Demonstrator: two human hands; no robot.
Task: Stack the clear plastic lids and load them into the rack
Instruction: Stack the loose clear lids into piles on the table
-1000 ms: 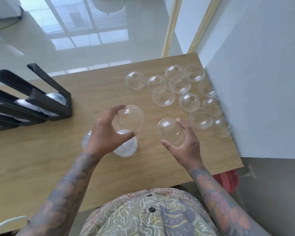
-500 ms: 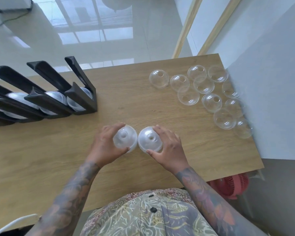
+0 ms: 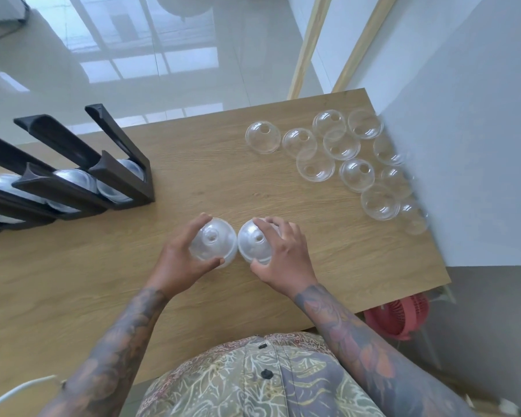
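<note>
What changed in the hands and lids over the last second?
The left hand and right hand each closed on a lid stack, left stack and right stack, and brought them together side by side on the table. The loose lids and rack stayed put.

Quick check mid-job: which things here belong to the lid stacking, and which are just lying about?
Job:
left hand gripping left lid stack
right hand gripping right lid stack
loose lids
black rack

Lying about:
red fan
white cable
</note>
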